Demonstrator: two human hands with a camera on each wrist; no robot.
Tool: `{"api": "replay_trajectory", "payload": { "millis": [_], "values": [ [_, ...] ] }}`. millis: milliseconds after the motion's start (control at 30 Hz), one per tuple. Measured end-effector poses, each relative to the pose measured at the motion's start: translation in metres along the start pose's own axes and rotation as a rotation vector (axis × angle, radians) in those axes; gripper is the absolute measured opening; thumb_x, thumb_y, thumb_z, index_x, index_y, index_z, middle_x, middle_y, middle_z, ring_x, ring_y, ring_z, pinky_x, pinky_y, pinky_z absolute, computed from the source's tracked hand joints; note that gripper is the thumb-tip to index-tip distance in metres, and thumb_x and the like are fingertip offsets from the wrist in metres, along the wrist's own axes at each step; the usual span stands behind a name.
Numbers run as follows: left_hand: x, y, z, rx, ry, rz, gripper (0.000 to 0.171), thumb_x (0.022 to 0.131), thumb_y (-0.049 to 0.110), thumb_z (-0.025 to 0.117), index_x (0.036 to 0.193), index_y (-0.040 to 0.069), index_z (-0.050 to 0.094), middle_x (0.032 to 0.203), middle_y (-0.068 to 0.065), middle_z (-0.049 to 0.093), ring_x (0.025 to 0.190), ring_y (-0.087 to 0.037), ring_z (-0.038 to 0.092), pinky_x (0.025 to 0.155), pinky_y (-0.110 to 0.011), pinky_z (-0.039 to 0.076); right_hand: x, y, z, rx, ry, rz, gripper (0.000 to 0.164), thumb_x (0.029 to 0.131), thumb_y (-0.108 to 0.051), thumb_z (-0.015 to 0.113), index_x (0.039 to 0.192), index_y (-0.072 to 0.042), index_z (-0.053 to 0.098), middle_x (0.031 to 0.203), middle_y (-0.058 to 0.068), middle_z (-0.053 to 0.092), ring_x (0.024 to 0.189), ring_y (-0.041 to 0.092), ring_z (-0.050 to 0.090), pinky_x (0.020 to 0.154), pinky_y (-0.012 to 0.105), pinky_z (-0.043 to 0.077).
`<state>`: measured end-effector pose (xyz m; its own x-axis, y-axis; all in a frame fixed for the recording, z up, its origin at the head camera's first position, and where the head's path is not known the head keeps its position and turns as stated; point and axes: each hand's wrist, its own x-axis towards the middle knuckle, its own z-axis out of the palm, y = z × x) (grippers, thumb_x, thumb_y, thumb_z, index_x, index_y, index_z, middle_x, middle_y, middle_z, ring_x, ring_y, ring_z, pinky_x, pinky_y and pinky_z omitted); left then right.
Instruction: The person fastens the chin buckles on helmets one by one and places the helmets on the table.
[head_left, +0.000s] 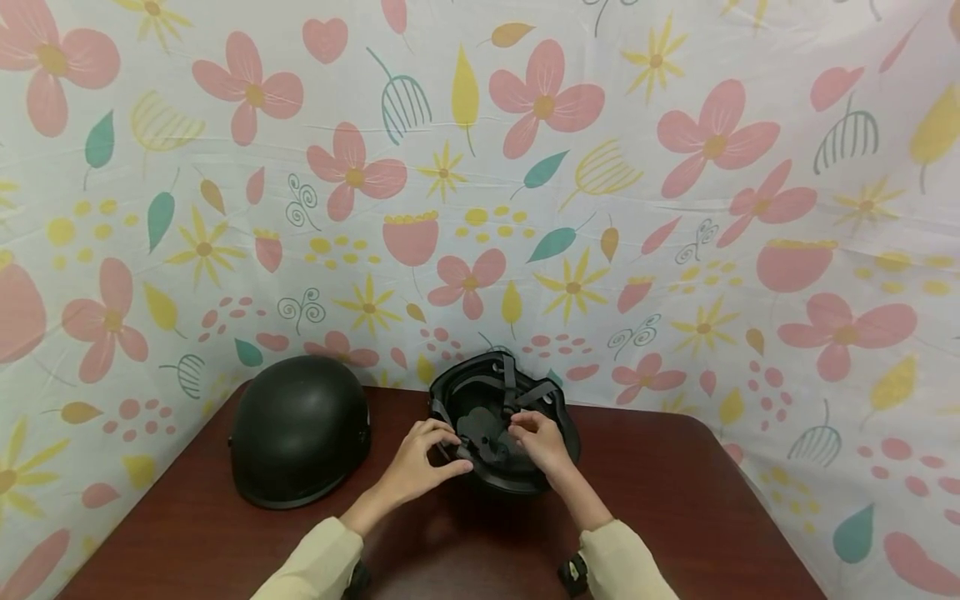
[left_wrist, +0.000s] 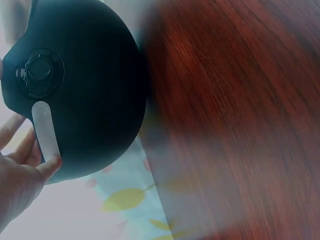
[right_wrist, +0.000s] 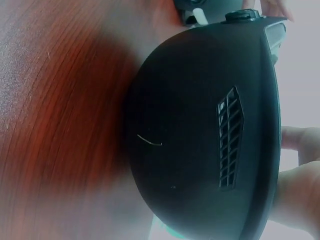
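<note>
The reddish-brown table (head_left: 660, 500) carries an upturned helmet (head_left: 517, 483) lying between both hands, with a domed black helmet (head_left: 300, 433) to its left. The left hand (head_left: 420, 458) grips its left rim; the right hand (head_left: 543, 437) reaches inside, fingers bent beside a strap (head_left: 510, 379), though whether they pinch it cannot be told. Only the right wrist view shows a slatted vent (right_wrist: 230, 142); the left wrist view alone shows a pale strip (left_wrist: 46, 130) on the shell.

One helmet (head_left: 300, 429) lies left of another helmet (head_left: 486, 423).
</note>
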<state>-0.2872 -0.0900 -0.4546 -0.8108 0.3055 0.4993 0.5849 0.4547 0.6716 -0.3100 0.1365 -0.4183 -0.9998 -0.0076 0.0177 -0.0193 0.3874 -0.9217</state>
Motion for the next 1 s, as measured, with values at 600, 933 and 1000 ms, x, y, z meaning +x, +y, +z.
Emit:
{"api": "replay_trajectory", "payload": {
  "millis": [600,933,1000],
  "values": [
    [0.002,-0.003,0.0,-0.033,-0.005,-0.042,0.032,0.082,0.033,0.078,0.105,0.014,0.069,0.124,-0.013,0.058,0.119,-0.029,0.05,0.097,-0.056,0.043,0.018,0.011,-0.046,0.145,0.186,-0.026,0.032,0.098,-0.008,0.057,0.126,0.006,0.057,0.127,0.025,0.059,0.096,0.006,0.063,0.09,0.023,0.055],
    [0.002,-0.005,0.003,-0.06,0.041,-0.068,0.031,0.08,0.032,0.08,0.1,0.013,0.066,0.126,-0.012,0.057,0.127,-0.033,0.045,0.101,-0.058,0.04,0.025,0.018,-0.065,0.064,0.21,-0.023,0.031,0.098,-0.01,0.057,0.126,0.004,0.058,0.127,0.025,0.059,0.101,0.017,0.063,0.086,0.029,0.054],
    [0.003,-0.006,0.004,-0.049,0.055,-0.061,0.03,0.081,0.032,0.079,0.1,0.013,0.066,0.126,-0.012,0.057,0.126,-0.033,0.046,0.1,-0.058,0.04,0.025,0.019,-0.065,0.016,0.228,-0.022,0.031,0.097,-0.012,0.058,0.125,0.001,0.059,0.126,0.023,0.06,0.105,0.025,0.062,0.086,0.033,0.053]
  ]
}}
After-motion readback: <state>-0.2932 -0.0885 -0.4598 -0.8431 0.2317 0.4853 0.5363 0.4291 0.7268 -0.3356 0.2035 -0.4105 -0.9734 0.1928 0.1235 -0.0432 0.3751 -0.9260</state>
